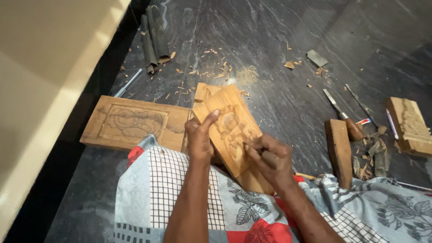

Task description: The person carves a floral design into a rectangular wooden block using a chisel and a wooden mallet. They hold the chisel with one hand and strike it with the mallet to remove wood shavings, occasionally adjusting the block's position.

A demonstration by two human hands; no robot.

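A carved wooden panel [234, 128] leans tilted against my lap, its relief figure facing up. My left hand [199, 137] grips the panel's left edge, thumb pressed on the face near the top. My right hand [269, 157] is closed around a small carving tool whose tip touches the carving's lower middle; most of the tool is hidden in my fist. A patterned cloth [180, 198] covers my legs under the panel.
A flat board with an outlined carving [130, 122] lies to the left. At right are a wooden mallet block [339, 150], chisels [344, 114] and another carved block [410, 126]. Wood chips dot the dark stone floor [270, 54]. A pale wall [45, 90] runs along the left.
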